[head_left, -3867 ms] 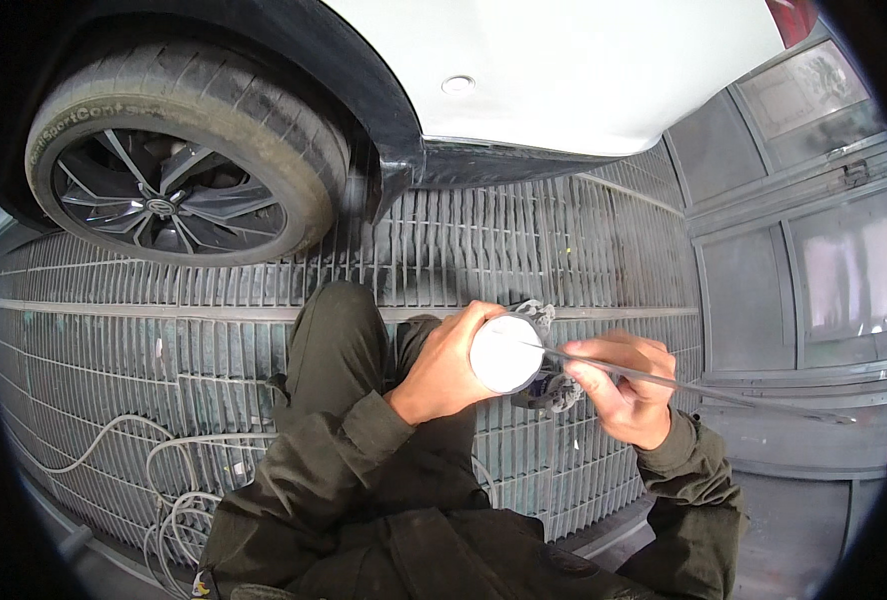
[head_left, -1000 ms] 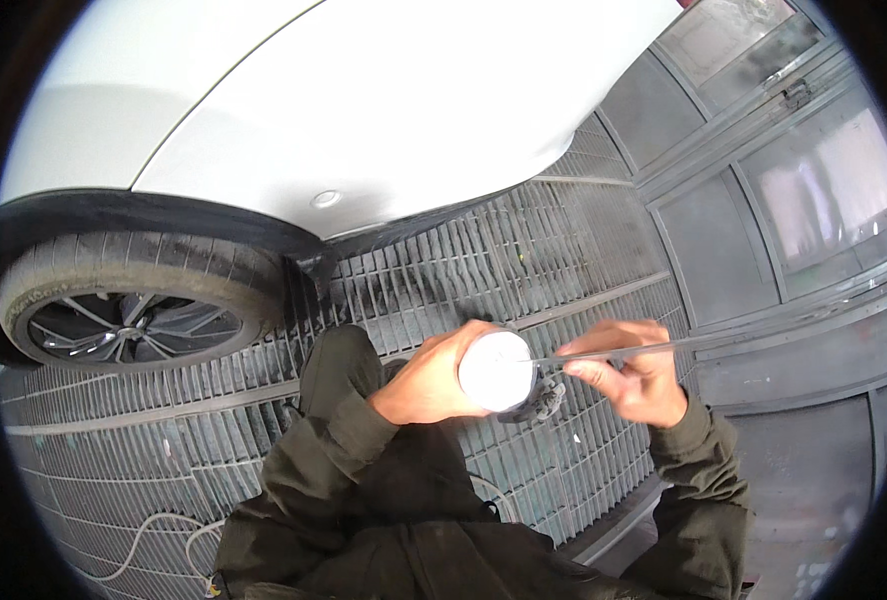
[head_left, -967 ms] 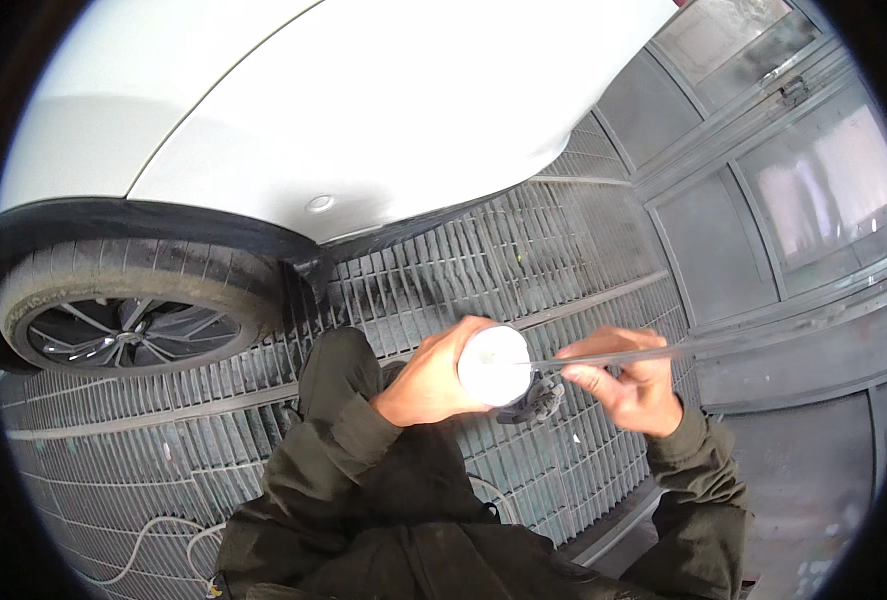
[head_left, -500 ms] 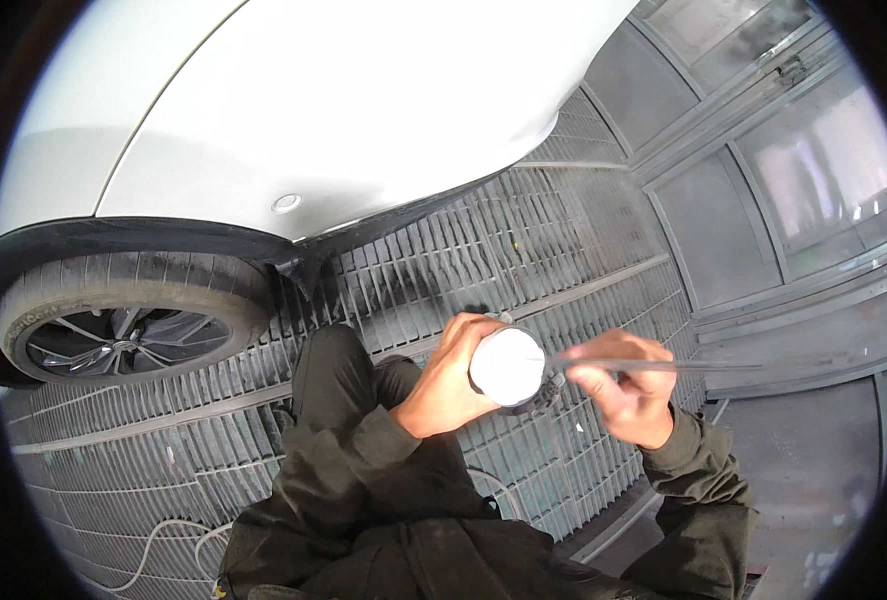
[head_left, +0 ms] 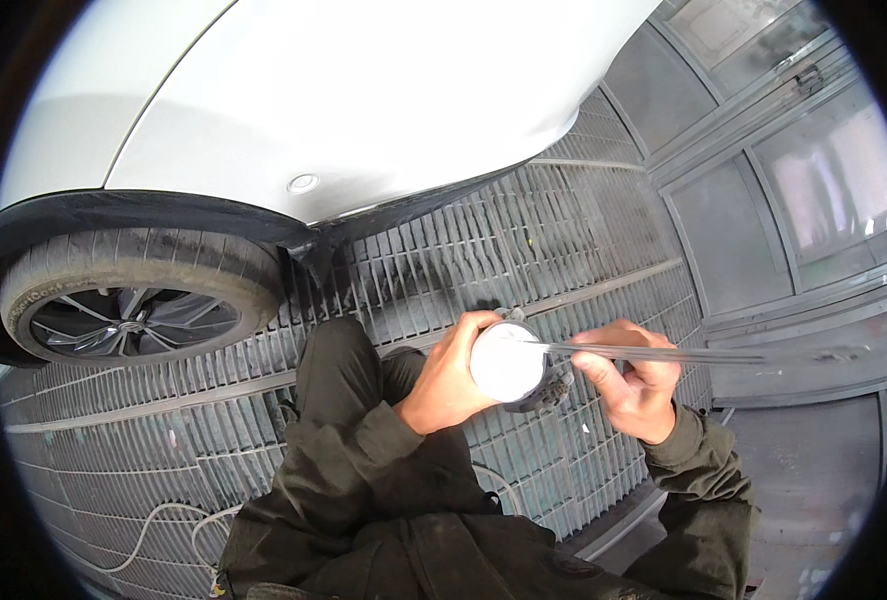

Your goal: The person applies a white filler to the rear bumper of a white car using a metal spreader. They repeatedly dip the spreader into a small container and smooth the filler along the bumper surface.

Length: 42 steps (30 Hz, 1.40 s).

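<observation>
My left hand [head_left: 448,380] is wrapped around the side of a cup [head_left: 521,327] that looks grey and holds white liquid [head_left: 505,368], seen from above. Between the fingers and thumb of my right hand [head_left: 632,388] is a long, thin, grey stirring stick [head_left: 699,355]. It lies nearly level across the view. Its left end reaches over the cup's rim onto the white liquid; I cannot tell how deep it goes. The far right end is blurred. Both hands are in front of my body, over the grated floor.
A white car body [head_left: 364,90] fills the upper left, with a wheel [head_left: 129,320] below its arch. Metal grating [head_left: 444,240] covers the floor. Grey panelled walls [head_left: 724,220] with windows stand at the right. A pale hose [head_left: 144,540] lies at the lower left.
The stick's left end has moved from the cup's right edge to over the white liquid. My right hand keeps its grip. The car and wheel sit slightly further up and right in view.
</observation>
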### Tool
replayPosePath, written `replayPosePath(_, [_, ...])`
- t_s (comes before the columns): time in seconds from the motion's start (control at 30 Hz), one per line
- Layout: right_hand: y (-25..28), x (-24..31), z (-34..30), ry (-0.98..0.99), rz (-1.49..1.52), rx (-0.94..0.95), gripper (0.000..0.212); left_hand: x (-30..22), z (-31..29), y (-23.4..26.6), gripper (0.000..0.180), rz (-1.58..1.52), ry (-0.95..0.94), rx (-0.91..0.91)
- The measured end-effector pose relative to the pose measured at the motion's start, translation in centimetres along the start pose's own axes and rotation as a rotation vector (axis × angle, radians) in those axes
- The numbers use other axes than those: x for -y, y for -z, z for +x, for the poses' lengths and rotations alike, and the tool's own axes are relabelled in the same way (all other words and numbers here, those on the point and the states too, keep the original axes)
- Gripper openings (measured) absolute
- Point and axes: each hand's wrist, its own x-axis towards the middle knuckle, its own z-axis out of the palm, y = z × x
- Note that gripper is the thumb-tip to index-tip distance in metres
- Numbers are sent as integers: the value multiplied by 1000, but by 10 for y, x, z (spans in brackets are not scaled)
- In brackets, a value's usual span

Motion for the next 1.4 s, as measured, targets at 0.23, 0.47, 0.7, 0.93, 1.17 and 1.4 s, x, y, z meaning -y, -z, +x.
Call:
replayPosePath(0.23, [-12, -6, 6, 120, 45, 45, 15, 5, -8, 8, 81, 50, -14, 7])
replayPosePath(0.47, [-31, -7, 20, 312, 29, 181, 15, 12, -18, 27, 78, -8, 14, 36])
replayPosePath(0.7, [-43, -3, 34, 264, 52, 165, 18, 17, -22, 36, 77, 4, 26, -24])
replayPosePath(0.93, [-46, -10, 36, 223, 61, 193, 25, 22, -14, 45, 74, 17, -42, -1])
replayPosePath(1.17, [-28, -8, 82, 390, 359, 652, 24, -1, 10, 77, 68, -157, 54, 554])
replayPosePath(1.4, [-36, -17, 85, 272, 259, 448, 19, -5, 3, 105, 77, -145, 80, 402])
